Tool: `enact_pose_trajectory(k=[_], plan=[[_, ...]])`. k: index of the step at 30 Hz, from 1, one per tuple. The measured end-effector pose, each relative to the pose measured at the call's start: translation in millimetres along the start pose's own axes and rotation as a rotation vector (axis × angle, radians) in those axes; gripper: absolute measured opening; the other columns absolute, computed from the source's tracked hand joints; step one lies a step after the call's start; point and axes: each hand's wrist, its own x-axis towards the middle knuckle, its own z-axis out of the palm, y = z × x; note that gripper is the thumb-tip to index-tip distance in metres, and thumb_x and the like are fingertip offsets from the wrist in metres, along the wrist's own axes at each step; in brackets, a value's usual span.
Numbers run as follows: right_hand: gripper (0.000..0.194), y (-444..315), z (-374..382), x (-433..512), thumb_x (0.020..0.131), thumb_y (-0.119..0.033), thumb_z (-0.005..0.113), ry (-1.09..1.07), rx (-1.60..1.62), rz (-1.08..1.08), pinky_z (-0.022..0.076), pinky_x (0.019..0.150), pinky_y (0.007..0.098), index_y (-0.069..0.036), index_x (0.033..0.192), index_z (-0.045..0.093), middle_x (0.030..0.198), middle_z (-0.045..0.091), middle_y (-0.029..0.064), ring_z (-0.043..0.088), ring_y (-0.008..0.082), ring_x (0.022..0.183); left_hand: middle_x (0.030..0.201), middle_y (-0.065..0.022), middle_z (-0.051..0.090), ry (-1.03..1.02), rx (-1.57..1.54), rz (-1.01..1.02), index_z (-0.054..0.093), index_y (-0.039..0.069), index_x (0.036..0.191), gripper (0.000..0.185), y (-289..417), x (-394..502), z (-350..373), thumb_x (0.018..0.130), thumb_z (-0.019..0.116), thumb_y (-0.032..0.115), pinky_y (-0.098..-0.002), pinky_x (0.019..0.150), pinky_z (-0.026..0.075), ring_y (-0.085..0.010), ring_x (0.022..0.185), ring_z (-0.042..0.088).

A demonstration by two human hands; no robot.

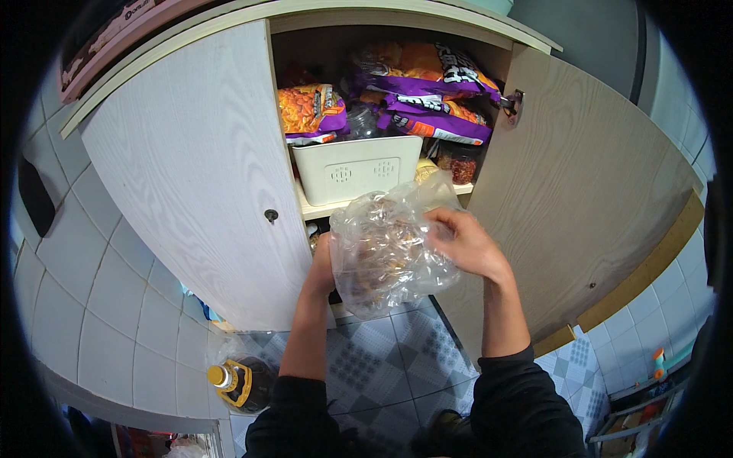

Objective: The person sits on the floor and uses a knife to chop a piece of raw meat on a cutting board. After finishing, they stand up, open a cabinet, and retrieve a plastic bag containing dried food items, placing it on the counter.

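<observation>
A crinkled clear plastic bag with brownish contents is held up in front of an open cupboard. My left hand grips the bag's left side, its fingers mostly hidden behind the plastic. On the bag's upper right, my right hand pinches the film between thumb and fingers. Just behind the bag, a white plastic bin stands on the cupboard shelf. Purple and orange snack packets lie above and to the right of the bin, and another packet rests at its upper left.
The cupboard's right door is swung open; its left door stands at my left. A jar with reddish contents sits on the shelf's right. On the floor at lower left is a large bottle with a yellow cap. A metal rack stands at lower right.
</observation>
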Motion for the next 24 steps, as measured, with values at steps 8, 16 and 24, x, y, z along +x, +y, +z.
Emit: enact_pose_trajectory(k=[8, 16, 24], plan=[[0.04, 9.8, 28.7, 8.3, 0.079, -0.011, 0.069, 0.002, 0.071, -0.248, 0.047, 0.08, 0.0249, 0.001, 0.116, 0.057, 0.101, 0.063, 0.0063, 0.058, 0.0107, 0.09, 0.083, -0.0042, 0.065, 0.089, 0.157, 0.045, 0.064, -0.002, 0.091, 0.015, -15.4, 5.1, 12.4, 0.081, 0.064, 0.008, -0.027, 0.066, 0.049, -0.0107, 0.075, 0.058], [0.045, -3.3, -23.6, -7.8, 0.078, -0.015, 0.073, 0.416, 0.456, 0.056, 0.051, 0.067, 0.0251, 0.002, 0.116, 0.056, 0.095, 0.064, 0.0073, 0.061, 0.0133, 0.08, 0.082, -0.0051, 0.065, 0.185, 0.372, -0.179, 0.066, 0.0, 0.091, 0.014, -29.4, -1.4, 4.3, 0.083, 0.059, 0.009, -0.0285, 0.064, 0.049, -0.013, 0.074, 0.059], [0.046, -20.1, -54.5, -21.8, 0.081, -0.012, 0.07, 0.691, 0.772, -0.109, 0.0535, 0.071, 0.027, 0.0, 0.122, 0.051, 0.102, 0.063, 0.0076, 0.062, 0.0134, 0.086, 0.082, -0.0074, 0.063, 0.352, -0.089, -0.367, 0.063, 0.002, 0.093, 0.015, -95.7, -11.0, -36.8, 0.083, 0.057, 0.013, -0.0335, 0.062, 0.051, -0.0202, 0.071, 0.062]])
